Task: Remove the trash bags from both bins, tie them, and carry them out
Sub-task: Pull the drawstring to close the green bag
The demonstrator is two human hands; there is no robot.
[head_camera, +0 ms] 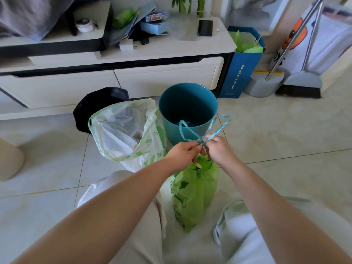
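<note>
Floor [276, 130] of pale tile, carrying every item of the task. Along its far edge runs a low white cabinet [167, 77]. Just in front of that edge stand the two bins: a teal bin [171, 128], apparently without a liner, and to its left a black bin [85, 109], partly hidden.

White bag [122, 130], translucent with a green-printed rim, stands on the floor touching the teal bin's left side. Its mouth gapes open and is not yet tied. It looks thin and limp, so it is best gathered at the rim.

Green bag [194, 195] stands nearer the viewer, between the person's knees, its neck already cinched beneath the hands. The film appears soft, slippery and easily torn. The load looks light, though the contents cannot be seen. It should probably be lifted by the drawstring or the gathered neck, not by the bag's sides.

Left hand [182, 153] and right hand [219, 149] meet above the green bag's neck. Each has its fingers [196, 147] curled and pinching the drawstring [224, 116]. This thin blue ribbon rises in two loops that cross between the hands, apparently part-way through a knot. Being narrow and smooth, it may slip unless held close to the crossing.
</note>
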